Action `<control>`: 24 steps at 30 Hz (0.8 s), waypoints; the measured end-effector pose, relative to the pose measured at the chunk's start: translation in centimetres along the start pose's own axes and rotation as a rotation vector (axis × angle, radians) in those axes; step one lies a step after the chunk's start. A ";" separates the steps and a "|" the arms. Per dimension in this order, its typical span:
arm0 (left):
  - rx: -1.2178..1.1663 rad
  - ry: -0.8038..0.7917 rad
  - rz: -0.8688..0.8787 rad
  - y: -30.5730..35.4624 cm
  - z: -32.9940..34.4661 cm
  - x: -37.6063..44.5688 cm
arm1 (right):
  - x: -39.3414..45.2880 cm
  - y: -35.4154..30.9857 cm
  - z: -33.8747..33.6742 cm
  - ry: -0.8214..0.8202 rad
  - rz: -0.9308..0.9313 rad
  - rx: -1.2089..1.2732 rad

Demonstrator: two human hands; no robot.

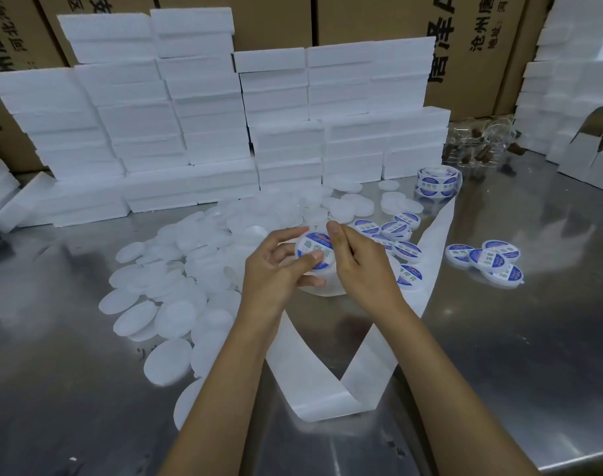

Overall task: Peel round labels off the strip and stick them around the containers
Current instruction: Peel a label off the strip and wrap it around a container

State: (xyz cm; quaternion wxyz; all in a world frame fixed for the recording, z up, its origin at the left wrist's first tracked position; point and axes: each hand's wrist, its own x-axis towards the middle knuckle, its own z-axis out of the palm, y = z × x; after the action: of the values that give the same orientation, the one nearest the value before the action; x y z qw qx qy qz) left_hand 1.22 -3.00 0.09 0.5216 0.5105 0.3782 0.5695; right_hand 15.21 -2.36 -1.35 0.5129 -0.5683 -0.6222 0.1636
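The step in hand is the sticking itself: a small white round container (314,250) is held up over the steel counter (499,338), with a blue-and-white round label (316,249) lying on its top face. The left hand (276,269) grips the container from the left, fingers curled along its rim and the thumb pressing the label's lower edge. The right hand (358,266) comes in from the right with curled fingers, its thumb at the label's upper right edge; whether it is pinching the label or only smoothing it down cannot be told.

The emptied backing strip (327,383) loops across the counter under the forearms, and the label roll (437,182) sits well back by the stacked white foam boxes (197,132). Unlabelled blanks (169,317) are heaped to the left; finished labelled containers (488,259) lie to the right.

Next, as I judge it, the label needs rubbing flat all round, then the container joins the finished group and a fresh blank is taken
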 end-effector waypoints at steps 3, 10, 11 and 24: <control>-0.054 0.108 -0.006 0.0 -0.1 0.0 | -0.2 -0.2 0.3 -0.062 0.007 0.020; -0.008 0.191 0.045 -0.1 -0.1 0.2 | -0.5 0.1 0.8 -0.101 -0.010 -0.047; -0.007 0.170 0.047 -0.1 -0.1 0.1 | -0.5 0.1 0.8 -0.098 0.007 -0.044; -0.094 0.018 -0.008 0.2 -0.5 0.0 | -0.6 -0.5 0.9 -0.097 0.064 0.074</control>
State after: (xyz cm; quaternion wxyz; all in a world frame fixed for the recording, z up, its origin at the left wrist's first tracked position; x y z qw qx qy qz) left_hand 0.68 -3.01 0.14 0.5439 0.4788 0.3579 0.5889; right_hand 14.11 -2.68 -1.57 0.4971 -0.5600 -0.6216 0.2301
